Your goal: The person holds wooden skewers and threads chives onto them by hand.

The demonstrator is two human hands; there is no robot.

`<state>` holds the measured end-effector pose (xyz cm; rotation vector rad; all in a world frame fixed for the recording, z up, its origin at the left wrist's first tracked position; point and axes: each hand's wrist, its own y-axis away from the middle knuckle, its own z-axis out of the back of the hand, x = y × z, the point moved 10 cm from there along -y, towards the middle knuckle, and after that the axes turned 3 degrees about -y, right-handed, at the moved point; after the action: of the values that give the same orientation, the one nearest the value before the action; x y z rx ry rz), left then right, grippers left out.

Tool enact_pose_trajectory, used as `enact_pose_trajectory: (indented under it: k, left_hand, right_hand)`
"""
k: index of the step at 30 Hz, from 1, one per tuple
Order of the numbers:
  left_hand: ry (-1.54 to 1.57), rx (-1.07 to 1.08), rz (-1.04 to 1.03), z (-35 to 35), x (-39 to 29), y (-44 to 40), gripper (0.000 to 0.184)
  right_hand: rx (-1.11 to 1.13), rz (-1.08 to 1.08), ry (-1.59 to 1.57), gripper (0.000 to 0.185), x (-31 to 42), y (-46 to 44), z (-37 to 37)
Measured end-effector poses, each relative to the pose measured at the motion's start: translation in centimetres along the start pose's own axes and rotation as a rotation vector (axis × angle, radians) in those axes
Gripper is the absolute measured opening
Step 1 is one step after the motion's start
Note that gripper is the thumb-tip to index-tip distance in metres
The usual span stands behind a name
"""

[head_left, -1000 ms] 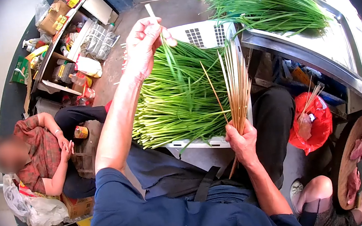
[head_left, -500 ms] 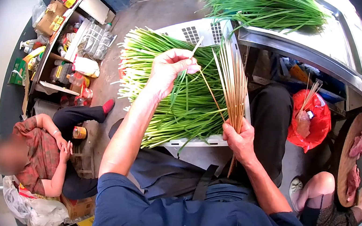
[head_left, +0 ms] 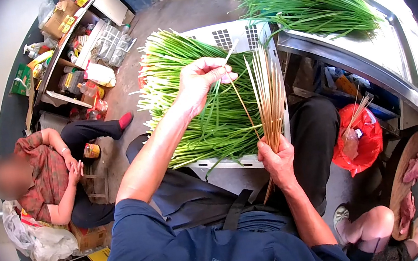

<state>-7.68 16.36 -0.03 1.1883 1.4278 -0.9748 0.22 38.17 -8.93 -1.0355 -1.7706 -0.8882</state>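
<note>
Green garlic chives (head_left: 203, 126) with pale stalk ends fill a white plastic crate (head_left: 254, 36) in front of me. My left hand (head_left: 204, 84) is above them, thumb and fingers pinching a chive stalk whose whitish end (head_left: 232, 49) sticks up past the fingertips. A single thin skewer (head_left: 242, 103) slants from those fingertips down to my right hand (head_left: 278, 162). That hand is closed round a fanned bundle of bamboo skewers (head_left: 269, 104) pointing upward at the crate's right side. Whether the single skewer pierces the stalk is hidden by the fingers.
More chives (head_left: 309, 2) lie on a metal-edged table (head_left: 337, 43) at upper right. Below it are a red plastic bag (head_left: 368, 151) with sticks and a round wooden board (head_left: 394, 194) with meat. A seated person (head_left: 51, 172) is at left, near a cluttered shelf (head_left: 69, 92).
My left hand has shifted slightly right, still pinching the chive. My right hand and the skewers stay nearly in place.
</note>
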Motion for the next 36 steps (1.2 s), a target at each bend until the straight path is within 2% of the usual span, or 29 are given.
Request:
enact_pose_trajectory:
  k: [16,18,23,26,28,30,32,34,36]
  left_hand:
    - [-0.025,0.050,0.036,-0.3,0.2,0.7,0.012]
    - [0.171,0.092,0.134,-0.5,0.7,0.8,0.011]
    - [0.139,0.150,0.210,-0.2,1.8,0.7,0.014]
    - [0.066,0.121,0.252,-0.3,2.5,1.2,0.015]
    - [-0.047,0.173,0.263,-1.2,3.4,1.9,0.016]
    - [-0.197,0.246,0.244,-2.6,3.8,2.5,0.008]
    - [-0.185,0.310,0.212,-4.1,4.9,3.3,0.005]
    - [-0.212,0.354,0.337,-5.3,7.0,4.7,0.006]
    - [-0.250,0.412,0.324,-6.7,7.2,5.5,0.006]
  right_hand:
    - [0.016,-0.026,0.005,0.010,0.0,0.1,0.1]
    - [0.017,-0.030,0.000,0.010,-0.1,0.1,0.1]
    - [0.024,-0.035,0.016,0.009,-0.2,0.2,0.0]
    - [0.027,-0.043,0.017,0.008,-0.1,0.2,0.0]
    - [0.010,-0.043,0.041,0.007,0.0,0.3,0.0]
    - [0.006,-0.045,0.025,0.006,-0.2,0.2,0.1]
    - [-0.001,-0.047,0.011,0.006,-0.4,0.2,0.1]
    - [-0.032,-0.007,-0.024,0.007,-0.4,0.0,0.3]
    - [-0.042,-0.042,-0.021,0.006,-0.3,0.2,0.6]
